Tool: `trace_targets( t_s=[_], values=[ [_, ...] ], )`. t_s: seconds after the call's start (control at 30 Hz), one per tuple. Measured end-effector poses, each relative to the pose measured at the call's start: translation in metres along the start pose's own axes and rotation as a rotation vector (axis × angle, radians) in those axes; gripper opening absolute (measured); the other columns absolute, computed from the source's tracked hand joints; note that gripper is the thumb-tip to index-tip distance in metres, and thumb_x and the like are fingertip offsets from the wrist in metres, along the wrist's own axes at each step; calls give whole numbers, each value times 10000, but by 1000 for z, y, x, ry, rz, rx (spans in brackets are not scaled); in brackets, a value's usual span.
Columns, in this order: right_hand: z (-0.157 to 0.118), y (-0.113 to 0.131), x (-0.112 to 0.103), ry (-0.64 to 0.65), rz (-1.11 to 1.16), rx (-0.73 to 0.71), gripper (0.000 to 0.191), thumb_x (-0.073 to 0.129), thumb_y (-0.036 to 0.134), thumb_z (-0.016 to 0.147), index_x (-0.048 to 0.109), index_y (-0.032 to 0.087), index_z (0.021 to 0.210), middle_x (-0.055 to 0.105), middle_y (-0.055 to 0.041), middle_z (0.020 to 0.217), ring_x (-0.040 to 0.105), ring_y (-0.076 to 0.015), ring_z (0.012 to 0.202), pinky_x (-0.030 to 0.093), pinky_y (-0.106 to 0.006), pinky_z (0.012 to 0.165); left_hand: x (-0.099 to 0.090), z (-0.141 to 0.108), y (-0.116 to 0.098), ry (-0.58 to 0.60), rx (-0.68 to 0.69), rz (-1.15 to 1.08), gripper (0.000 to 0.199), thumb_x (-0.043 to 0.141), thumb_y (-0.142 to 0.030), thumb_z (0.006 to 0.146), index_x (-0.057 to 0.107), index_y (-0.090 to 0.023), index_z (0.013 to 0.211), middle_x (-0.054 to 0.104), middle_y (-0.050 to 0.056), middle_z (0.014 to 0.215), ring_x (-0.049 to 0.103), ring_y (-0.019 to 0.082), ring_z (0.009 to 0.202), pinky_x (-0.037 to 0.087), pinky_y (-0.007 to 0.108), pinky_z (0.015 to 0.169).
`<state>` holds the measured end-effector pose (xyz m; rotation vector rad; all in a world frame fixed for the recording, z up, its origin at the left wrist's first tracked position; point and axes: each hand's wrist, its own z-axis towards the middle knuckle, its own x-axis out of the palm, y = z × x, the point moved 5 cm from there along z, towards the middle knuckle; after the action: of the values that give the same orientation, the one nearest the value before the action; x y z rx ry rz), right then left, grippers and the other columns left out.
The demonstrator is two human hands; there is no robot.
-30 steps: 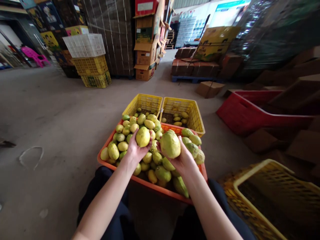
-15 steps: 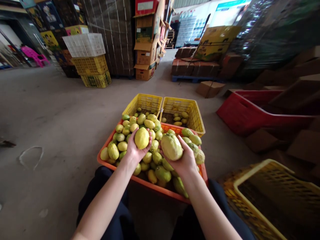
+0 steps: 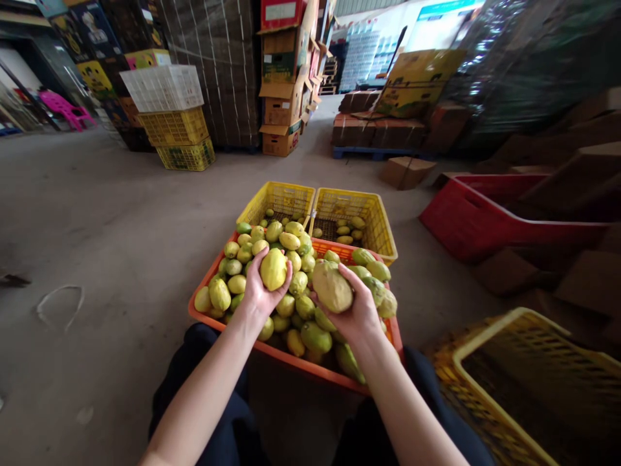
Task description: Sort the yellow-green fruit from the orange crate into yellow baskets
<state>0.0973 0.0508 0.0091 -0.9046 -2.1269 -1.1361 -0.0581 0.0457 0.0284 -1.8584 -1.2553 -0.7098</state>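
My left hand (image 3: 264, 291) cups a smooth yellow oval fruit (image 3: 274, 269), fingers curled around it. A larger, pale green-tan fruit (image 3: 332, 287), longer and with a dull brownish patch, rests in my right hand (image 3: 361, 310), thumb along its upper side. Both are held up over an orange crate (image 3: 310, 370) heaped with yellow and green fruit of the same sort. The smaller yellow fruit lie mostly on the left; several bigger, greener ones lie at the right and front. Just which kind of fruit they are I cannot tell.
Two yellow crates (image 3: 356, 194) stand behind the orange one, a few fruit inside each. At right are a red bin (image 3: 485, 220) and another yellow crate (image 3: 514, 323). Stacked crates (image 3: 177, 126), cartons (image 3: 281, 110) and a loaded pallet (image 3: 378, 133) stand farther back on the concrete floor.
The fruit in my right hand has turned, now showing a duller, tan side. The yellow fruit in my left hand has turned slightly too. Both hands stay in nearly the same place.
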Motion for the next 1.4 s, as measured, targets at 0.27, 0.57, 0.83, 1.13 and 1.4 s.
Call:
trace_targets(
  t_s=[0.27, 0.57, 0.83, 1.13, 1.4],
  values=[
    [2, -7, 4, 86, 21, 121, 78, 683, 225, 866, 735, 237, 924, 811, -54, 791, 798, -275, 703, 693, -406, 620, -1, 4, 5, 30, -67, 25, 442, 437, -217, 1050, 631, -224, 1447, 769, 74, 1000, 719, 155, 665, 627, 243, 579],
    [-1, -9, 9, 61, 20, 125, 156, 580, 229, 978, 717, 181, 1034, 814, -67, 823, 792, -239, 697, 697, -396, 656, -2, 3, 4, -37, -36, -78, 433, 444, -285, 1030, 635, -150, 1394, 739, 115, 925, 752, 218, 751, 680, 317, 630],
    [6, -8, 3, -9, 71, 92, 203, 576, 263, 1019, 681, 205, 1182, 811, -67, 894, 792, -235, 757, 710, -364, 647, -2, 3, 9, -27, -112, -68, 485, 432, -320, 1045, 578, -103, 1453, 741, 195, 1141, 782, 228, 895, 655, 232, 597],
    [3, -4, 2, -29, 101, 116, 182, 564, 259, 1032, 677, 158, 1132, 797, -90, 827, 780, -216, 661, 667, -261, 545, 3, 4, 8, 2, -66, -1, 371, 430, -377, 1103, 632, -135, 1299, 722, 113, 929, 752, 197, 754, 677, 264, 635],
    [0, 5, 7, 3, 61, -108, 165, 678, 145, 914, 643, 268, 1018, 797, -18, 971, 781, -198, 816, 714, -345, 713, 2, 3, -10, 94, 407, 277, 237, 674, -150, 977, 643, -231, 1199, 715, 63, 1212, 747, 174, 983, 665, 259, 807]
  ],
)
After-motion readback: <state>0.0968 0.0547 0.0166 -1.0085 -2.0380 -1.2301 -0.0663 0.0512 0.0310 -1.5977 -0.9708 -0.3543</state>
